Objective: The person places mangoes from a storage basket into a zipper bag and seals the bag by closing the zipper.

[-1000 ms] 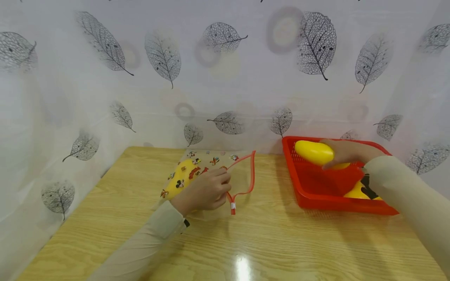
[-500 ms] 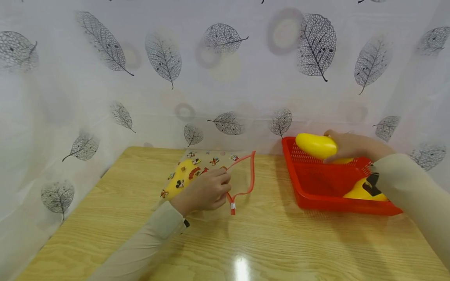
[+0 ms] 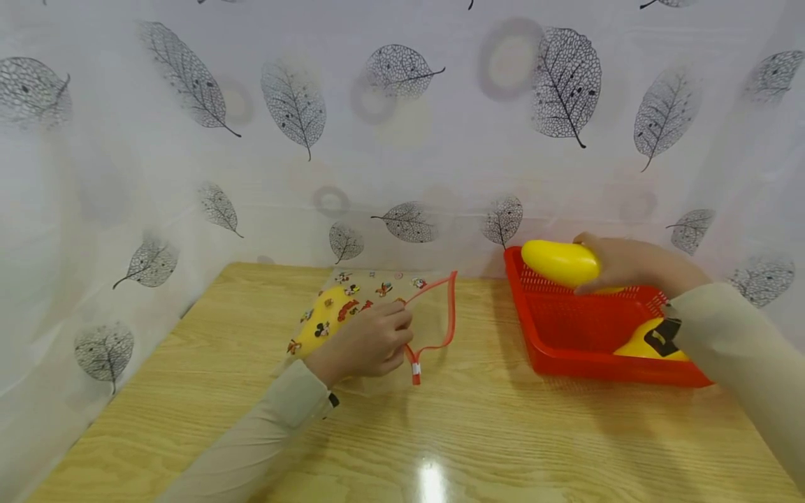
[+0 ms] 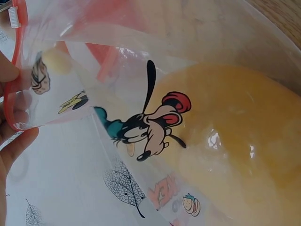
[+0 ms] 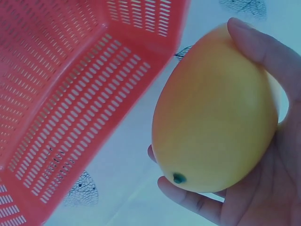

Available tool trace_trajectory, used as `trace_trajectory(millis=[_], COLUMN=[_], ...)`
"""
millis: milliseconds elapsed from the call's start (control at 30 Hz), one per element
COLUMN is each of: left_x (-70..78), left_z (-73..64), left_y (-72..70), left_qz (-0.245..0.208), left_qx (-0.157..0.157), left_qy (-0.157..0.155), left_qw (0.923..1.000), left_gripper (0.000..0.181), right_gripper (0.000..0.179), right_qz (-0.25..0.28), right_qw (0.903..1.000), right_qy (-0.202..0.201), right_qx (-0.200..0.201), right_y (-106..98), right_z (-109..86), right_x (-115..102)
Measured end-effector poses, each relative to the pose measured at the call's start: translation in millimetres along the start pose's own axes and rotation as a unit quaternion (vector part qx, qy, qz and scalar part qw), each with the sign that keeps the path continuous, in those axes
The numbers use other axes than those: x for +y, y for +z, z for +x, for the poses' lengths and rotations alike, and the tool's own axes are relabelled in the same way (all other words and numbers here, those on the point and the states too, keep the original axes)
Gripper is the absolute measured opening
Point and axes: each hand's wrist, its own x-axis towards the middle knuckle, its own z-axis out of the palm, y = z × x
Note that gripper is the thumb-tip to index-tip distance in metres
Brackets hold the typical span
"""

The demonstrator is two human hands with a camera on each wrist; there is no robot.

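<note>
Yellow fruit (image 3: pixel 560 263) (mango-like, smooth, with a dark stem end (image 5: pixel 179 178)) sits in the right hand (image 3: pixel 635 262), over the far left part of the red basket (image 3: pixel 604 367). Step in hand looks like lifting it clear: I'd hold it across the fat middle, clear the rim with margin, and move slowly, as slick skin may slip.

Right hand: gripping, spread wide, thumb on one side, fingers curled round the other, gap by the palm. Left hand (image 3: pixel 367 339): pinching the red edge (image 3: pixel 451 307) of the clear printed bag (image 3: pixel 371 286), thumb and fingers close together. Worth holding that pinch firm so the mouth doesn't collapse; it's parted and faces right.

Outward: a second fruit (image 3: pixel 317 318) lies inside the bag, seen through the film. Third fruit (image 3: pixel 644 342) is in the basket, near right, partly behind the sleeve (image 3: pixel 729 349). Bag left, basket right, both on the wooden worktop (image 3: pixel 478 419); leaf-print sheet (image 3: pixel 440 154) behind.
</note>
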Motion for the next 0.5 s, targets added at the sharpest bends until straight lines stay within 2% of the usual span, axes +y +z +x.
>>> trace_trajectory(millis=[333,500], left_x=[0.3,-0.1], left_z=[-0.1,0.6], left_y=[0.7,1.2], left_qz=[-0.003,-0.005], left_qx=[-0.003,-0.006], left_qy=[-0.003,-0.001], left_qw=[1.0,1.0], left_gripper=[0.008,0.008], right_gripper=[0.086,0.089], right_qz=[-0.021,-0.056], right_qw=[0.9991,0.997], right_qy=[-0.019,-0.02], right_qx=[0.03,0.05], right_y=[-2.6,-1.5], right_z=[-4.0,-2.6], right_x=[-13.5,-22.7])
